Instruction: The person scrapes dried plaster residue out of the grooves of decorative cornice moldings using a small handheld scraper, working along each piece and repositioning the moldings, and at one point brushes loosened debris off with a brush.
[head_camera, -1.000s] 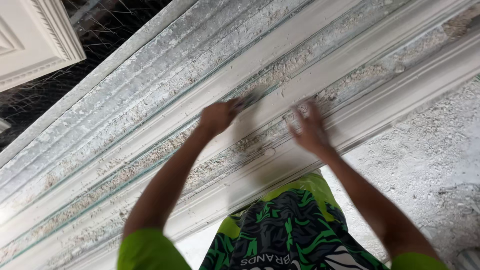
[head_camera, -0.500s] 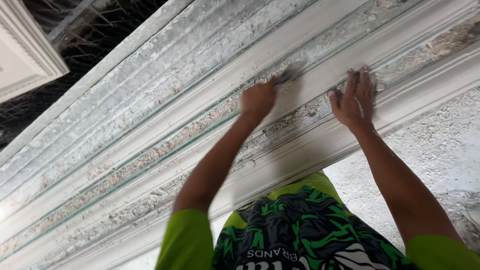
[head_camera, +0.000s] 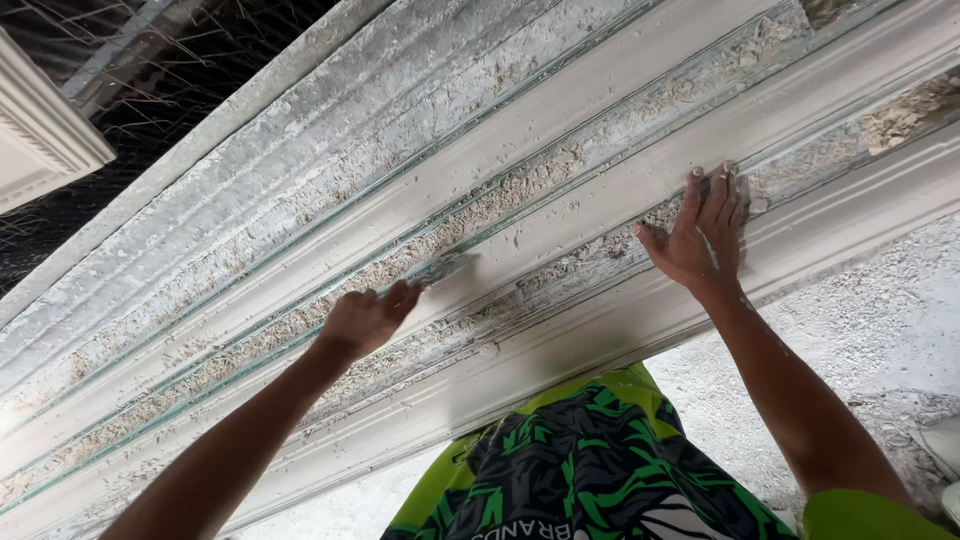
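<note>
A long white plaster moulding with several parallel ridges and crumb-filled grooves runs diagonally across the head view. My left hand grips a small plaster-coated tool, whose tip lies in a groove near the middle of the moulding. My right hand rests flat, fingers together, on a ridge further right and holds nothing. Both forearms reach up from the bottom of the frame.
A white framed plaster panel sits at the upper left over a dark area strung with thin fibres. Rough, plaster-dusted ground lies to the right. My green and black shirt fills the bottom centre.
My left hand has slid the tool back to the left along the groove, away from my right hand. The right hand has stayed pressed on the ridge.
</note>
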